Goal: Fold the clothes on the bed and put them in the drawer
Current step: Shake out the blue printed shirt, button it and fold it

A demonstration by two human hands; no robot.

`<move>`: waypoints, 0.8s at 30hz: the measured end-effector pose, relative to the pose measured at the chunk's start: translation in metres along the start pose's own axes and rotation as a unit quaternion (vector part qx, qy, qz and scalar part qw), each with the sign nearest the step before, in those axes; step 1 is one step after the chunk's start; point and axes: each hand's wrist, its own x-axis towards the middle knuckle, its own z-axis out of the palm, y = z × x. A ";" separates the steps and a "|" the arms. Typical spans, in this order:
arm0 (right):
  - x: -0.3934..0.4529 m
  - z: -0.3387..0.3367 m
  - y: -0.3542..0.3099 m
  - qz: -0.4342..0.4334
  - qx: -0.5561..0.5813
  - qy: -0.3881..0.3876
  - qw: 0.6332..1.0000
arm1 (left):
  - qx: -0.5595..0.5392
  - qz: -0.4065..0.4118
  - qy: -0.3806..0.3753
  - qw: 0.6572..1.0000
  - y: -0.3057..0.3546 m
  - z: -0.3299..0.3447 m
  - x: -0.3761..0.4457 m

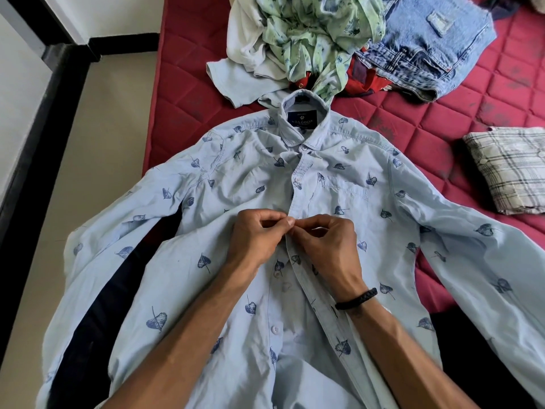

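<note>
Both hands, left hand and right hand, pinch the button placket at mid-chest of the light blue leaf-print shirt. It lies face up, sleeves spread, on the red quilted bed, collar just beside an unfolded clothes pile.

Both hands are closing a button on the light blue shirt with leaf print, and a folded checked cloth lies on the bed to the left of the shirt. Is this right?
Not quite. The head view shows the folded checked cloth on the bed to the right of the shirt, not the left. The rest holds: the left hand and right hand pinch its button placket.
</note>
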 end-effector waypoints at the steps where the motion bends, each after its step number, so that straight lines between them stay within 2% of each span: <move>1: -0.001 0.000 -0.001 -0.003 0.003 -0.003 1.000 | -0.005 0.002 0.006 1.000 -0.001 0.000 0.000; 5: -0.004 0.000 -0.006 0.026 0.045 -0.021 0.998 | -0.037 0.023 0.026 0.999 -0.004 0.003 0.000; 7: -0.001 -0.002 -0.009 0.085 0.147 -0.039 0.985 | -0.057 0.025 0.030 0.998 -0.003 0.005 0.000; 10: 0.007 -0.011 -0.017 0.180 0.279 -0.093 0.939 | -0.075 0.010 0.013 0.997 0.001 0.005 0.000; 13: 0.014 -0.020 -0.018 0.259 0.357 -0.130 0.888 | -0.126 -0.020 -0.039 0.991 0.008 0.002 0.001; 15: 0.020 -0.023 -0.022 0.285 0.387 -0.153 0.863 | -0.140 -0.007 -0.051 0.989 0.010 0.001 0.003; 18: 0.040 -0.024 -0.039 0.250 0.339 -0.159 0.893 | -0.096 0.062 -0.009 0.993 0.019 0.007 0.021; 21: 0.061 -0.020 -0.057 0.179 0.247 -0.108 0.946 | -0.035 0.104 0.045 0.993 0.031 0.016 0.053; 23: 0.065 -0.017 -0.061 0.096 0.121 -0.080 0.985 | 0.027 0.135 0.046 0.989 0.037 0.019 0.071; 24: 0.061 -0.016 -0.061 0.047 0.014 -0.068 0.996 | 0.062 0.152 0.040 0.986 0.037 0.019 0.077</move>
